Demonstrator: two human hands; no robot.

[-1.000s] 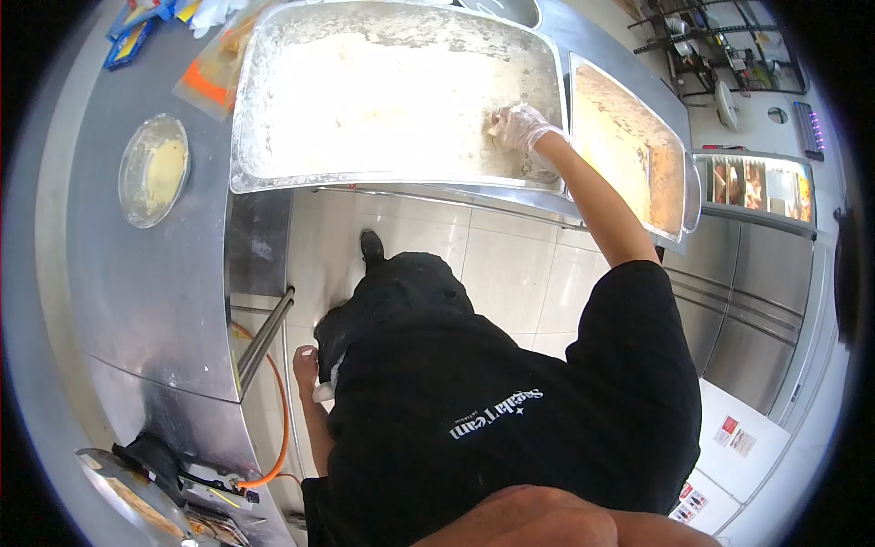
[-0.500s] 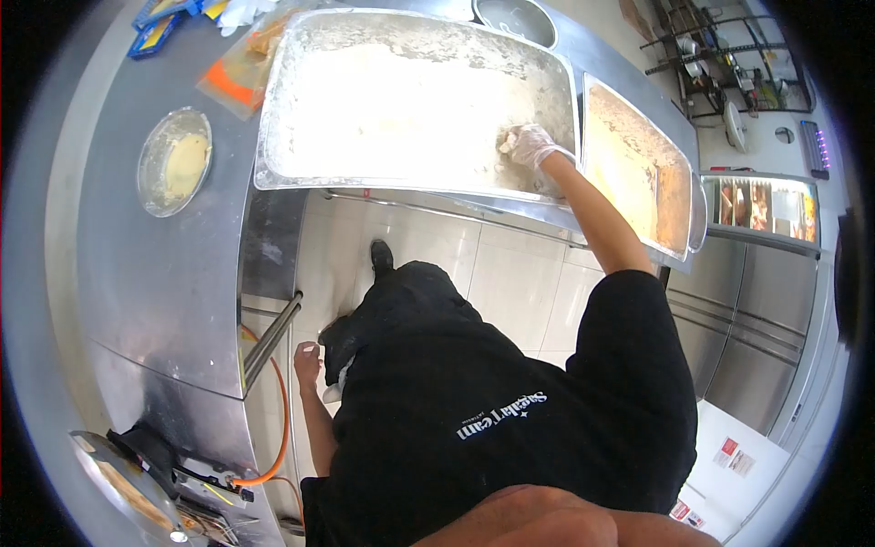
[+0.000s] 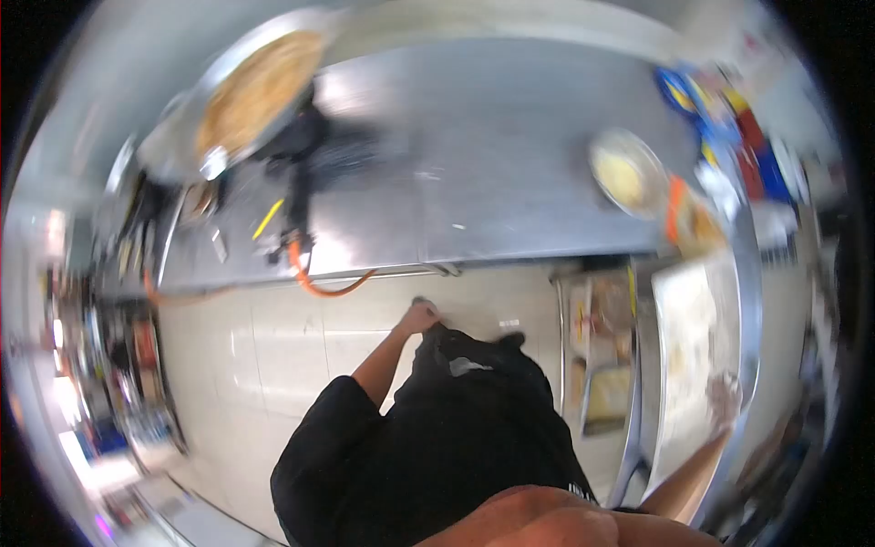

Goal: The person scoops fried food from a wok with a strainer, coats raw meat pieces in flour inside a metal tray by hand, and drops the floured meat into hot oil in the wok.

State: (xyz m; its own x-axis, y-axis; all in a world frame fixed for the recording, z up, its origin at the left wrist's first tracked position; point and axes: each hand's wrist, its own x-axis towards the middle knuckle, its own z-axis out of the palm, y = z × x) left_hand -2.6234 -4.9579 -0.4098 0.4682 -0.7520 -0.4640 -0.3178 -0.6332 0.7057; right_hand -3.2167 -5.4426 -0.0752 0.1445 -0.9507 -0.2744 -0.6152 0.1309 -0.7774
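Observation:
My right hand (image 3: 723, 401), in a clear glove, is at the far edge of a large metal tray (image 3: 649, 401) holding white powder (image 3: 684, 328) that looks like flour. Blur smears its fingers, so whether it grips anything cannot be made out. My bare left hand (image 3: 419, 317) hangs low in front of my body, below the counter's edge; its fingers are too blurred to read, and no object shows in it. On the steel counter (image 3: 510, 164) stands a clear bowl (image 3: 643, 150) with a pale yellow mass (image 3: 620, 178) inside.
A big round pan (image 3: 260, 96) with brown contents stands at the upper left, near an orange hose (image 3: 319, 290). Blue packs (image 3: 679, 91) and an orange-marked plastic bag (image 3: 697, 223) lie at the right corner. Shelves (image 3: 123, 401) line the left side.
My view has swung left, so the tray has moved to the right edge and the pan has come into sight. My right hand remains at the tray; my left arm hangs down.

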